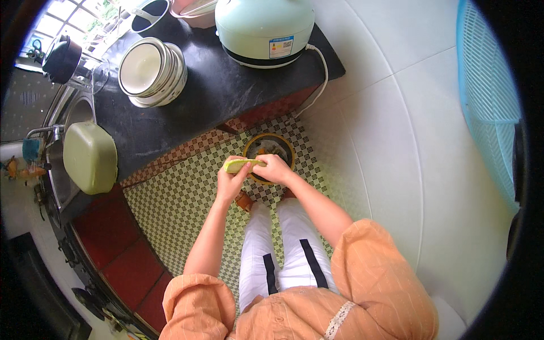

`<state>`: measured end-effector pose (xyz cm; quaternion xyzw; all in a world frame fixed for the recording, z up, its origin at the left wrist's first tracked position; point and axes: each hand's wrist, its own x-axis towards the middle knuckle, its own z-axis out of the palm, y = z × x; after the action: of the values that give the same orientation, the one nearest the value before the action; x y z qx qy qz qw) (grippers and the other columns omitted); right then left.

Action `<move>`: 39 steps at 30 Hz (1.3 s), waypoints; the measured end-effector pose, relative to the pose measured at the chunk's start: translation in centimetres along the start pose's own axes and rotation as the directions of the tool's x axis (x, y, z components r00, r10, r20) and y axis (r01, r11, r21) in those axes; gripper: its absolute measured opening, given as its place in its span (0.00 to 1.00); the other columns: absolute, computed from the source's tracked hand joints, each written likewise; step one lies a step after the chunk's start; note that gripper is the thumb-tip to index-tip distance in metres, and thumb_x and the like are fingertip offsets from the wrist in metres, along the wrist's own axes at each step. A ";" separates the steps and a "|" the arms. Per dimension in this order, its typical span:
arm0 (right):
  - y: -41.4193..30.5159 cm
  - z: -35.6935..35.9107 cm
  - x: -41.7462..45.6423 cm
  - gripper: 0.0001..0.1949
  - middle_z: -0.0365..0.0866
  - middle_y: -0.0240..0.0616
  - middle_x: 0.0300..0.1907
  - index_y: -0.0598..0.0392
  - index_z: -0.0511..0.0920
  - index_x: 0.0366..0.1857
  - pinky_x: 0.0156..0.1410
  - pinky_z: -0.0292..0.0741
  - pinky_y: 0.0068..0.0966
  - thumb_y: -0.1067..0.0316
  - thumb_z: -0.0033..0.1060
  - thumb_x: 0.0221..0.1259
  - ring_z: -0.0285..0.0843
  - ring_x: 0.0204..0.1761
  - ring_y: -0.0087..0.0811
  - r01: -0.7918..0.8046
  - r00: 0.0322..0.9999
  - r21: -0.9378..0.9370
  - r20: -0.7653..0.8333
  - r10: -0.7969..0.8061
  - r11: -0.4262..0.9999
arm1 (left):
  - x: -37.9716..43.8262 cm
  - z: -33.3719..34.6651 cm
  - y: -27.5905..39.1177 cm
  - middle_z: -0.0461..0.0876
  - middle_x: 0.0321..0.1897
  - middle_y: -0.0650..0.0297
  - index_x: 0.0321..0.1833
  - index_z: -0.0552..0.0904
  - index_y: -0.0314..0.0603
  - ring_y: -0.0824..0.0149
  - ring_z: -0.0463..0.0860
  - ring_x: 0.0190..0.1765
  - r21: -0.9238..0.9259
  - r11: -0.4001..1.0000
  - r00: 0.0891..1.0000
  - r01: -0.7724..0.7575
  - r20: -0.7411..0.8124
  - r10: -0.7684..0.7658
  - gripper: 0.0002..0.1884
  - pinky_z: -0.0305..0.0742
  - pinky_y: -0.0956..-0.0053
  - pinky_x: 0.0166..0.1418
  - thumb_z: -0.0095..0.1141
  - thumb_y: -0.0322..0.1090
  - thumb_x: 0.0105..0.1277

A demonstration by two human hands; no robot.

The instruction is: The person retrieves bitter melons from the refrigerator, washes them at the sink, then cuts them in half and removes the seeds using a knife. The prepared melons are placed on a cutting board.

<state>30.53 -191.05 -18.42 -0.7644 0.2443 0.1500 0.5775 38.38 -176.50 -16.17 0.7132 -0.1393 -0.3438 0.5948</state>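
Observation:
A pale-green piece of vegetable (235, 166), perhaps a length of gourd or stem, lies crosswise between both my hands. My left hand (231, 180) grips its left part, with the thumb along the near side. At its right end, the fingers of my right hand (273, 169) are closed on it; whether they also hold a small tool is hidden. Directly below and beyond my hands, a round waste bin (291, 148) with a yellow rim stands on the floor. Crumpled lining and scraps (267, 147) show inside it.
A dark countertop (204, 93) runs ahead and left, bearing a mint-green appliance (263, 29), stacked bowls (146, 70), a glass jug (83, 70) and a green basin (90, 157) by the sink. A white cord (325, 76) hangs off its edge. A blue plastic basket (488, 85) is at right.

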 end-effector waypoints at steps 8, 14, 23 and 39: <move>-1.5 1.4 0.9 0.16 0.81 0.45 0.25 0.54 0.79 0.26 0.37 0.74 0.38 0.52 0.51 0.45 0.79 0.29 0.44 -0.076 0.994 -0.152 -0.095 0.062 0.986 | -0.4 -0.2 -1.2 0.81 0.36 0.62 0.43 0.75 0.35 0.74 0.80 0.38 -0.158 0.987 0.993 0.005 -0.112 -0.023 0.09 0.79 0.79 0.39 0.56 0.31 0.65; 0.7 1.5 2.3 0.13 0.77 0.32 0.21 0.54 0.77 0.34 0.27 0.69 0.22 0.55 0.49 0.60 0.73 0.21 0.25 -0.040 0.966 0.283 0.257 -0.036 0.958 | -0.5 -1.9 -0.7 0.79 0.37 0.60 0.44 0.75 0.34 0.71 0.81 0.40 -0.117 0.992 0.993 -0.043 -0.117 0.030 0.09 0.82 0.77 0.39 0.56 0.30 0.65; 0.9 1.5 3.8 0.16 0.79 0.37 0.24 0.60 0.79 0.28 0.34 0.73 0.28 0.55 0.52 0.53 0.76 0.26 0.27 0.077 0.957 0.140 0.266 -0.113 0.987 | -0.8 -3.3 0.0 0.80 0.38 0.62 0.44 0.75 0.37 0.73 0.80 0.40 -0.030 0.996 0.995 -0.080 -0.069 0.078 0.08 0.81 0.78 0.39 0.56 0.30 0.65; -2.9 1.8 2.2 0.15 0.81 0.50 0.27 0.57 0.81 0.25 0.41 0.75 0.38 0.55 0.53 0.45 0.80 0.33 0.49 -0.127 0.992 -0.157 -0.046 0.121 0.979 | -0.8 -2.0 -0.8 0.79 0.36 0.62 0.43 0.73 0.36 0.73 0.80 0.39 -0.076 0.995 0.980 -0.070 -0.191 0.054 0.09 0.81 0.79 0.38 0.56 0.31 0.65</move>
<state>34.04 -189.16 -17.68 -0.7939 0.2893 0.1909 0.4996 38.94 -174.29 -16.50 0.7127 -0.0904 -0.2615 0.6446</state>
